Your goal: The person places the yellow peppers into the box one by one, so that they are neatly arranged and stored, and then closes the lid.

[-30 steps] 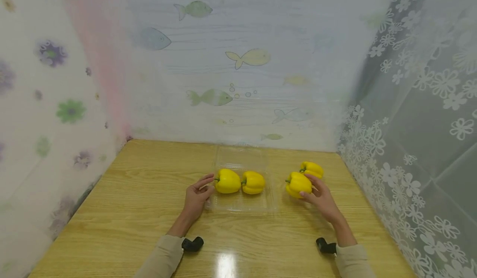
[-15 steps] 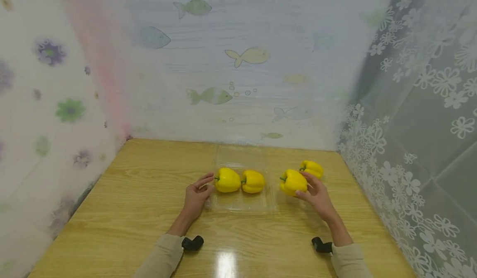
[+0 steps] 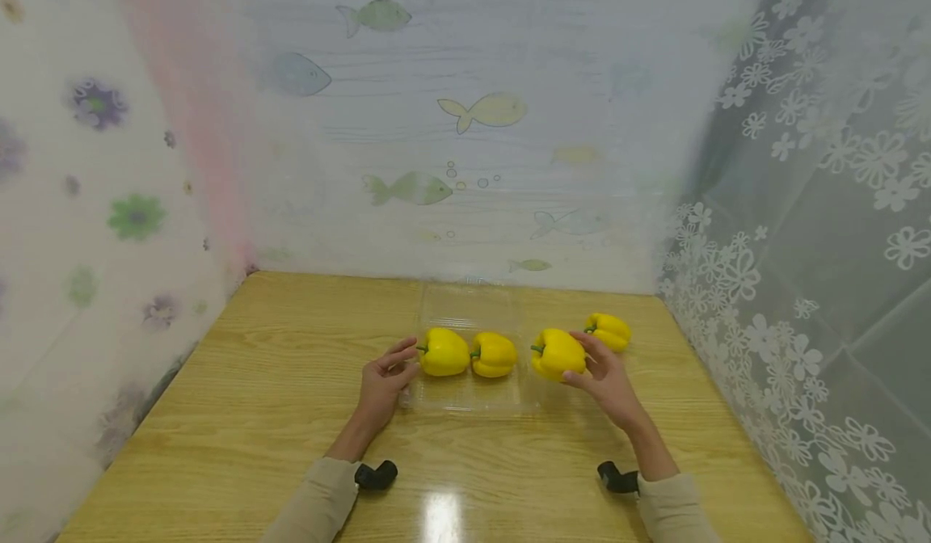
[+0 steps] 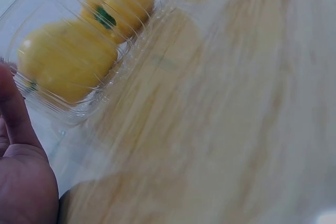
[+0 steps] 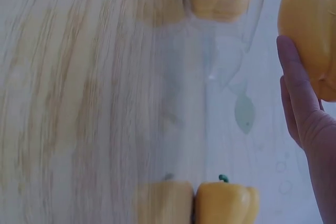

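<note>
A: What does the right hand (image 3: 609,385) hold?
B: Its thumb and fingers grasp a yellow pepper (image 3: 557,355), with the green stem to the left, near the right edge of the clear container (image 3: 469,309).
A: And the left hand (image 3: 381,377)?
B: It is at the left side of this container, the fingers relaxed. How firmly they touch it, I cannot tell.
A: The other peppers?
B: A bigger pepper (image 3: 444,352) and a smaller pepper (image 3: 494,355) lie inside, side by side. The fourth pepper (image 3: 609,332) is on the worktop (image 3: 291,325), behind the right hand.
</note>
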### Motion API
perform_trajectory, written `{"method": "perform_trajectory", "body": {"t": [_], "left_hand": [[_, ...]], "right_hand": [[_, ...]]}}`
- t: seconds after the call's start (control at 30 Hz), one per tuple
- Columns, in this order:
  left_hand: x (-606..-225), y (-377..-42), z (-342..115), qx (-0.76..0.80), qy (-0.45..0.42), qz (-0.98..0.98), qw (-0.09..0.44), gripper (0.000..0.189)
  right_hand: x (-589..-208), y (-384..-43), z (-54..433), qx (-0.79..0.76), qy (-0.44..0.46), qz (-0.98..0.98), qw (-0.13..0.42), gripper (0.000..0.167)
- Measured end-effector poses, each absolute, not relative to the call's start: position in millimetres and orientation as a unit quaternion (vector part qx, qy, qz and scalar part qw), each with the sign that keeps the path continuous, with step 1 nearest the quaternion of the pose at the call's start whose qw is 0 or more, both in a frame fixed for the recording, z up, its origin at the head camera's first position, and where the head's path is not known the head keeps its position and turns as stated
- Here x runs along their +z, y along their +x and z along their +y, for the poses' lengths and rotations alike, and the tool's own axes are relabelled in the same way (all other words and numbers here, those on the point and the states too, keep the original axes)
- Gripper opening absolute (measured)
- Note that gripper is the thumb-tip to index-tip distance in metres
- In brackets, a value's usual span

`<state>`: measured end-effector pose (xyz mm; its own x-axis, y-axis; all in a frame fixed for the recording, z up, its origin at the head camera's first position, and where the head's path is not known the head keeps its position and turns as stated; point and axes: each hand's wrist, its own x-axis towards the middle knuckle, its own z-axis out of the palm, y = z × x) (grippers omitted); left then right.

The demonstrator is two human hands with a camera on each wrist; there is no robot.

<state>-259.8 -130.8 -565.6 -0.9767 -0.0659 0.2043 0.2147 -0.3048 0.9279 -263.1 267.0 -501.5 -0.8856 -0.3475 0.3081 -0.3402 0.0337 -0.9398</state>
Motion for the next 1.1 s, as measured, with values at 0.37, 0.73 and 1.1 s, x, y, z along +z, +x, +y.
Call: {"method": "perform_trajectory", "body": {"t": [0.37, 0.73, 1.1], "left_hand": [[-566, -261, -133, -0.812, -0.072, -0.576, 0.063, 0.042], [-569, -262, -132, -0.804, -0.078, -0.584, 0.082, 0.036], [-569, -262, -133, -0.799, -0.082, -0.590, 0.077, 0.036]], "right_hand": [[-496, -262, 250, -0.632, -0.256, 0.731, 0.000, 0.066], [-492, -263, 227, -0.627, -0.277, 0.728, -0.001, 0.069], [-494, -265, 205, -0.641, -0.287, 0.711, 0.035, 0.065]]}}
